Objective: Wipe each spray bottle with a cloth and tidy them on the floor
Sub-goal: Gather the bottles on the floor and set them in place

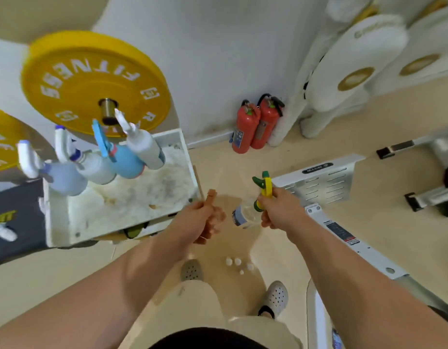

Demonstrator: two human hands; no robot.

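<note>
My right hand [281, 209] grips a clear spray bottle [244, 214] by its neck, just under the yellow and green trigger head [265, 185]; the bottle tilts down to the left above the floor. My left hand [192, 217] holds a blurred orange-brown cloth [216, 217] beside the bottle, a small gap away from it. On the stained white tray [132, 197] to the left stand several more spray bottles: a pale blue one [64, 182], a white one [97, 168], a bright blue one [127, 163] and a white one [147, 149].
Yellow weight plates [92, 79] hang above the tray. Two red fire extinguishers [255, 124] stand at the wall. A white machine frame [326, 182] and white plates [354, 69] fill the right. Small white bits [236, 261] lie on the beige floor by my clogs [274, 298].
</note>
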